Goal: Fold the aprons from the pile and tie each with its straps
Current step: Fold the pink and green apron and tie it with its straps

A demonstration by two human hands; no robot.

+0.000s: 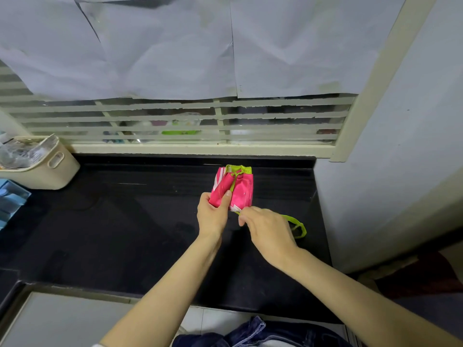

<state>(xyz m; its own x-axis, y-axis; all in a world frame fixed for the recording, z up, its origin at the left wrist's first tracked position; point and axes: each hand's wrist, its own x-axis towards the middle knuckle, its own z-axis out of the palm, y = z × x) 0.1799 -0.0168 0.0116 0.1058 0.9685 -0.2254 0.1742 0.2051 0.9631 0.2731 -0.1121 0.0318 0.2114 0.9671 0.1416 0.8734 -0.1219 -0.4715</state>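
Two-handed, working over the black worktop (125,221), near its back right corner below the slatted window (175,121). Gripping the folded pink apron (240,191) with the left hand (213,216), fingers (206,198) curling round the bundle's lower left side, thumb pressing on top. Pinching the lime-green strap (299,227) with the right hand (266,229) just at the bundle's lower edge, fingers (245,217) clenching on it, slack looping out to the right behind the hand. Showing more green strap crossing the bundle's top. Standing well apart at the far left, a cream basket (53,171); lying at the bottom edge, blue denim (250,331).
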